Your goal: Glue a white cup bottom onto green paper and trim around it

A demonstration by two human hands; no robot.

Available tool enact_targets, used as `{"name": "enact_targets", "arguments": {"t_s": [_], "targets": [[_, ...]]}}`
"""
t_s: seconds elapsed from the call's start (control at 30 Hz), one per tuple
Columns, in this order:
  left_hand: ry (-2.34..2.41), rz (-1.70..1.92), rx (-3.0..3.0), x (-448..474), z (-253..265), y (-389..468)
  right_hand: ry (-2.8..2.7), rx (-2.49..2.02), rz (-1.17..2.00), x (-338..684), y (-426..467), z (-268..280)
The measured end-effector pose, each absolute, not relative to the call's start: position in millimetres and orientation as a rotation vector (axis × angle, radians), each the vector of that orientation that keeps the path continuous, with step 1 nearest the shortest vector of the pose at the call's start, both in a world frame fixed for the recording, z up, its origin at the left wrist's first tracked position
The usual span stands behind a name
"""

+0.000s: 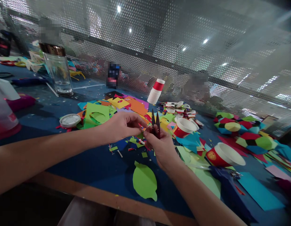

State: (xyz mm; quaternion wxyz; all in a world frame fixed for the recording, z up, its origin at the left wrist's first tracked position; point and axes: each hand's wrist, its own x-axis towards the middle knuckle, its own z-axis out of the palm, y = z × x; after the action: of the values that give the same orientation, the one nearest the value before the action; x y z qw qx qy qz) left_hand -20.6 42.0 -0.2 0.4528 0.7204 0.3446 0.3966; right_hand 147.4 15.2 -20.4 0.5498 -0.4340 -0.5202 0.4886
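My right hand is closed around a pair of scissors, its dark blades pointing up and slightly apart. Close beside it, my left hand has its thumb and fingers pinched together. Whatever sits in that pinch is too small and hidden to make out, though a bit of green shows just below the fingertips. On the blue table in front of me lies a green lemon-shaped paper cutout. Small paper scraps are scattered under both hands.
Coloured paper offcuts pile up behind my hands. Red-and-white paper cups stand to the right, near a blue glue gun and a blue sheet. A glass bottle and a round lid are on the left.
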Motion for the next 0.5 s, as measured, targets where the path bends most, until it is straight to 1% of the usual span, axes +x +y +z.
{"name": "enact_targets", "arguments": {"t_s": [0.23, 0.5], "targets": [[0.862, 0.984, 1.864, -21, 2, 43, -1.336, -0.991, 1.124, 155, 18, -22], [0.828, 0.925, 1.666, -19, 5, 42, -1.376, -0.967, 1.127, 158, 22, -29]]}}
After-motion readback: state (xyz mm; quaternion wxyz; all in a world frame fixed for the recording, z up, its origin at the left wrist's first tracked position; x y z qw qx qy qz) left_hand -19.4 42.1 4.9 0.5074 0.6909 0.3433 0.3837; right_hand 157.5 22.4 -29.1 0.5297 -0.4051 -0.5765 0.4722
